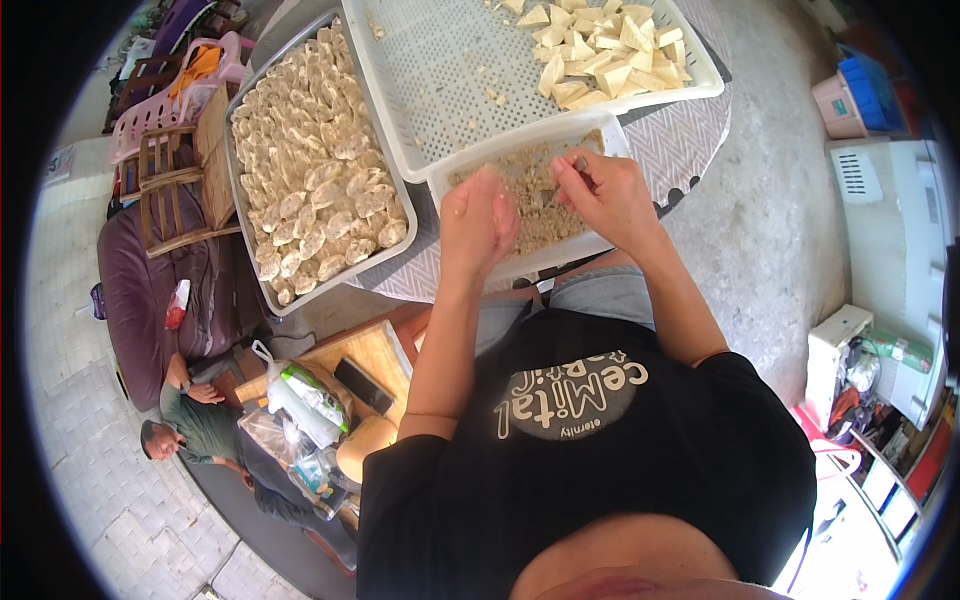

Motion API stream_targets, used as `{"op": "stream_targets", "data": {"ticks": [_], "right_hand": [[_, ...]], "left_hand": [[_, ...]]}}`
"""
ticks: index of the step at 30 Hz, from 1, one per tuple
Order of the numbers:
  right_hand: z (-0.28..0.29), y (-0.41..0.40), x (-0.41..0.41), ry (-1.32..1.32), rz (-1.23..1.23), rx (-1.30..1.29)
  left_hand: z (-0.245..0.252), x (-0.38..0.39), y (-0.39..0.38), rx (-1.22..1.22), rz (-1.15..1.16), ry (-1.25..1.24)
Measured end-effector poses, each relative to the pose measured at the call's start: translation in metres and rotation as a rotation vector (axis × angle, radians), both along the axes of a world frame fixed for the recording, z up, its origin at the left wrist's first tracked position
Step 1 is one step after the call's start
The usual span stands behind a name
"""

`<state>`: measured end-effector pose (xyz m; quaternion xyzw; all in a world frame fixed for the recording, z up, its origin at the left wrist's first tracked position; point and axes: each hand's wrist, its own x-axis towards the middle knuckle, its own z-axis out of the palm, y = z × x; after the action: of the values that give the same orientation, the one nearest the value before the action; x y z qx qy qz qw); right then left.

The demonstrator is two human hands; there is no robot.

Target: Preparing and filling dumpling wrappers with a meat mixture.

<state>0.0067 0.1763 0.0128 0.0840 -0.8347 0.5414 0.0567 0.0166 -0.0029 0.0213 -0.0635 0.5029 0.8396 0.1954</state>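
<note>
My left hand is over the left part of a white plastic tub, its fingers curled in and slightly blurred. Whether anything is inside them is hidden. Across from it, my right hand has its thumb and fingers drawn together above the tub; I cannot tell if they pinch something. A ring-like band shows on one finger. Brown crumbly coating covers the tub's bottom. Behind the tub lies a white perforated tray with pale tofu-like wedges heaped at its right. Many coated pieces fill a metal-rimmed tray on the left.
The trays rest on a round table with a patterned cloth. Left are a wooden chair and a purple-brown sofa. A person in a green shirt sits beyond a small wooden table holding a phone and plastic bags.
</note>
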Motion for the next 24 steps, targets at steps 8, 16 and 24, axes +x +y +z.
{"op": "stream_targets", "data": {"ticks": [8, 16, 24], "right_hand": [[-0.005, 0.004, -0.002, 0.031, 0.017, 0.064], [0.001, 0.003, -0.006, 0.044, 0.034, 0.068], [0.012, 0.001, -0.004, -0.039, 0.027, 0.04]], "left_hand": [[-0.001, -0.004, 0.008, -0.18, 0.061, -0.043], [0.001, -0.008, -0.001, 0.019, 0.05, -0.072], [-0.001, -0.012, 0.004, -0.058, 0.269, -0.057]]}}
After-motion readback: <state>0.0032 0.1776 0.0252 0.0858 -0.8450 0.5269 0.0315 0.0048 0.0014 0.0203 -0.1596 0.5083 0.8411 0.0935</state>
